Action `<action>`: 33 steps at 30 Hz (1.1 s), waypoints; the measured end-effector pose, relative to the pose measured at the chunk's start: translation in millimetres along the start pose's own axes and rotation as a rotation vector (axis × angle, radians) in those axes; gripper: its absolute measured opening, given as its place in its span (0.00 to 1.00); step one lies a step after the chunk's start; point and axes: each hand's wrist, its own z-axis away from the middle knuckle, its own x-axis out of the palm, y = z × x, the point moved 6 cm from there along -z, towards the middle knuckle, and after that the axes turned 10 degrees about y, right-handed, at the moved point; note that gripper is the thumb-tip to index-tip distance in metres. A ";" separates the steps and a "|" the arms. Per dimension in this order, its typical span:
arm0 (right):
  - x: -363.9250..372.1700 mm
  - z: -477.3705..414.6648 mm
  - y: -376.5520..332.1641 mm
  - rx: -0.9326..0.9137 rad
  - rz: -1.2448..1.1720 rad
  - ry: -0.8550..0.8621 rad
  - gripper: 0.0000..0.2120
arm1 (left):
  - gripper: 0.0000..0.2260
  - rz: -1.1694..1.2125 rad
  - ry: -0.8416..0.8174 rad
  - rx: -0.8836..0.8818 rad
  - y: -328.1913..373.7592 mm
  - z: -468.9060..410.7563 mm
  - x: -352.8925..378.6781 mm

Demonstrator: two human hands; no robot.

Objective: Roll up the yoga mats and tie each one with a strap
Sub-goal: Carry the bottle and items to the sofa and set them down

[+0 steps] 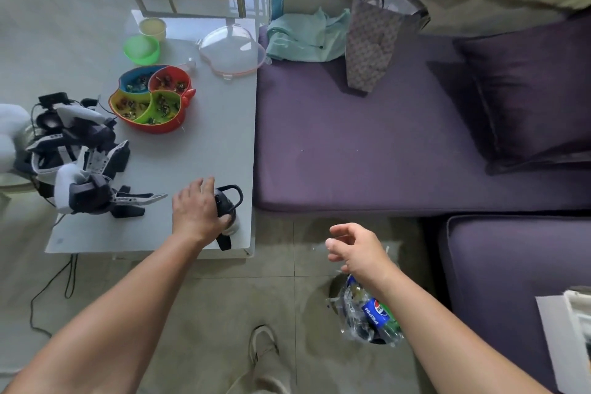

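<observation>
Two hands are apart: the left hand (195, 211) curls over a black strap (231, 199) at the near corner of the white table (208, 144), hiding most of it, while the right hand (355, 249) hovers loosely open, holding nothing, above a clear bag of bottles (353, 304), one labelled PEPSI.

A home living room: a purple sofa (367, 144) with a cushion (531, 99) fills the right of the frame, a low white table (204, 150) with a snack tray (150, 97) stands at left, on a tiled floor (224, 304).
</observation>
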 end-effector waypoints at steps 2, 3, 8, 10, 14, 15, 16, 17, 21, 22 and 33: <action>-13.0 10.1 0.2 -0.007 -0.031 0.002 0.09 | 0.27 0.211 0.097 -0.037 21.9 13.0 -25.1; -21.6 17.6 -0.5 -0.015 -0.047 0.006 0.09 | 0.23 0.341 0.084 -0.090 35.2 22.1 -36.6; -96.2 77.3 6.5 -0.051 -0.206 0.071 0.09 | 0.14 0.986 -0.202 -0.375 142.4 97.3 -63.7; -139.5 106.3 20.5 -0.071 -0.283 0.118 0.09 | 0.10 1.043 -0.247 -0.325 200.6 137.5 -82.1; -236.6 167.4 76.6 -0.067 -0.431 0.229 0.08 | 0.07 1.084 -0.349 -0.212 324.5 224.9 -108.2; -265.0 183.4 97.2 -0.062 -0.476 0.269 0.08 | 0.08 1.082 -0.373 -0.167 360.2 250.4 -111.2; -293.1 198.9 118.2 -0.061 -0.517 0.318 0.08 | 0.08 1.069 -0.406 -0.116 397.2 276.8 -113.8; -319.9 214.2 139.7 -0.053 -0.551 0.369 0.08 | 0.07 1.058 -0.453 -0.061 433.5 305.1 -115.0; -420.4 275.8 232.3 0.022 -0.732 0.603 0.06 | 0.05 0.985 -0.634 0.174 558.5 413.3 -117.8; -443.0 292.6 255.9 0.042 -0.778 0.661 0.05 | 0.05 0.961 -0.660 0.214 582.6 432.7 -118.7; -543.9 495.3 487.6 0.394 -1.204 1.297 0.07 | 0.03 0.812 -1.025 0.539 766.6 627.8 -89.7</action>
